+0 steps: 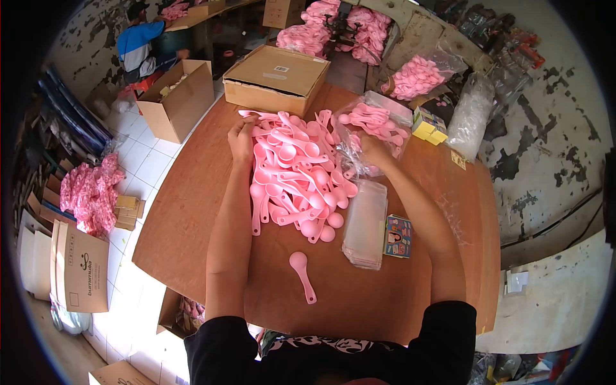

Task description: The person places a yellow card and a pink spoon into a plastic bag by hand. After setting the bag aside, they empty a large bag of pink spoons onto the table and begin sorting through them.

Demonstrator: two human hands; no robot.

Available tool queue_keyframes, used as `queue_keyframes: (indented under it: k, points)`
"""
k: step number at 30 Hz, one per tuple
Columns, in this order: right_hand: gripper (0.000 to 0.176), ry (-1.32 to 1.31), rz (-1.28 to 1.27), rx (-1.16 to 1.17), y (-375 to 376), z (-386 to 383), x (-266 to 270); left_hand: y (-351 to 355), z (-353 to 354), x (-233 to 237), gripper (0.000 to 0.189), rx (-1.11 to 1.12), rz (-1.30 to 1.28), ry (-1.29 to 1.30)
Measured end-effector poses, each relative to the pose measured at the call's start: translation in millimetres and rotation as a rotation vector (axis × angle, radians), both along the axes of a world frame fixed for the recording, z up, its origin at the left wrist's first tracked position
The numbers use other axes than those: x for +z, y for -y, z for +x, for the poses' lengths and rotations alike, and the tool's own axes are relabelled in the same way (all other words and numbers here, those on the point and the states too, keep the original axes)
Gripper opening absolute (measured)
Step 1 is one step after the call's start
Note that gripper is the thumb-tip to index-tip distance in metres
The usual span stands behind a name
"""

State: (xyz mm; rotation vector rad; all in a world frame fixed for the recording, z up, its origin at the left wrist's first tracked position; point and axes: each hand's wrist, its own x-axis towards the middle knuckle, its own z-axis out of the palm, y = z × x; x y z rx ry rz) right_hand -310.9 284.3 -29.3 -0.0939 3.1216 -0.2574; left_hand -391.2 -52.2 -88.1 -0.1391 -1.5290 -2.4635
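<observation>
A heap of pink plastic spoons lies on the brown table. At the heap's upper left edge is my left hand, its fingers closed around the end of a pink spoon. My right hand is at the right of the heap, against a clear plastic bag of pink spoons; its fingers are bent and partly hidden, so its grip is unclear. One single pink spoon lies apart, nearer my body. Beside the heap are a stack of clear plastic sleeves and a stack of printed cards.
A closed cardboard box stands at the table's back edge. Yellow small boxes and a roll of clear plastic are at the right back. An open carton stands on the floor. Another person sits at the upper left.
</observation>
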Motion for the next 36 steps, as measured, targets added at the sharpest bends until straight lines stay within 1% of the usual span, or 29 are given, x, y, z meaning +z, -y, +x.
queue_keyframes:
  k: [1,5,7,8,10,13,17,19,23,25,29,31,32,34,35,36]
  points:
    - [0.055,0.004,-0.006,-0.014,2,1,2,0,0,0,0.023,-0.001,0.005,0.004]
    - [0.048,-0.070,-0.038,0.022,-17,-21,-33,0,0,0,0.023,0.001,0.008,0.007]
    - [0.058,-0.123,-0.042,0.025,-19,-25,-39,0,0,1,0.023,0.004,-0.005,0.015]
    - [0.058,-0.124,-0.042,0.025,-12,-19,-32,0,-1,0,0.023,0.005,-0.004,0.015]
    - [0.059,-0.234,-0.131,0.098,0,-5,-18,0,-2,-2,0.023,-0.006,0.019,0.011]
    - [0.056,-0.164,-0.102,0.104,2,-5,-7,0,-2,-3,0.023,-0.006,0.018,-0.001]
    - [0.051,-0.197,-0.079,0.084,6,-4,-5,0,-2,-3,0.023,-0.007,0.015,-0.001]
    - [0.046,-0.064,-0.003,0.003,5,-8,-5,0,-2,-3,0.023,-0.005,0.011,-0.002]
    - [0.046,-0.114,0.010,0.064,-7,-19,-20,0,-1,-2,0.023,-0.012,0.030,0.009]
    - [0.037,-0.100,0.086,0.054,-7,-22,-22,0,-1,-2,0.023,-0.026,0.055,0.012]
    - [0.040,-0.133,0.125,0.097,-5,-11,-13,1,-2,-3,0.023,-0.011,0.026,0.007]
    - [0.048,-0.055,0.146,0.056,-5,-10,-10,1,-3,-4,0.023,-0.009,0.016,0.008]
    - [0.048,-0.055,0.146,0.056,-7,-11,-10,0,-4,-5,0.023,-0.009,0.016,0.007]
    - [0.049,-0.009,0.018,0.033,-13,-16,-11,1,-5,-6,0.024,-0.006,0.007,-0.002]
    - [0.049,-0.009,0.018,0.033,-19,-21,-14,1,-5,-6,0.024,-0.005,0.007,-0.002]
    - [0.051,0.020,-0.084,0.032,-25,-28,-16,1,-5,-5,0.024,-0.004,0.005,0.002]
